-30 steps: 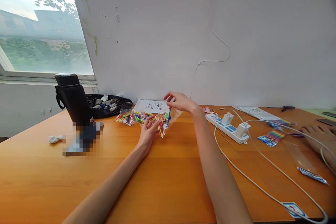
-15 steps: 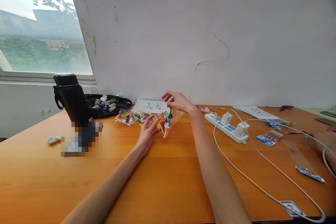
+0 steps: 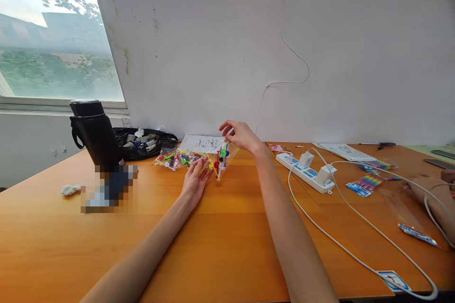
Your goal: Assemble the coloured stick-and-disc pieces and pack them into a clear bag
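My right hand [image 3: 241,136] pinches the top of a small clear plastic bag [image 3: 221,161] with red, yellow, green, blue and white plastic pieces inside. The bag hangs tilted above the wooden table, its lower corner pointing down. At its left edge is my left hand [image 3: 195,181], palm turned towards it, fingers apart and slightly bent. The fingertips are close to the yellow piece; whether they touch the bag I cannot tell. Behind my left hand, more bags of colourful plastic pieces [image 3: 166,158] lie on the table. A printed white sheet [image 3: 199,143] is behind them.
To the left stand a black bottle [image 3: 95,135], a black bag of rubbish [image 3: 156,141] and a crumpled tissue [image 3: 70,190]. On the right are a white power strip [image 3: 305,173], looping white cables, rainbow-coloured packs [image 3: 366,183] and another person's hand [image 3: 426,189].
The bag has shifted slightly left and up, with its pieces turned a little. My left hand has drawn slightly left. At the right, the other person's hand has come further into view.
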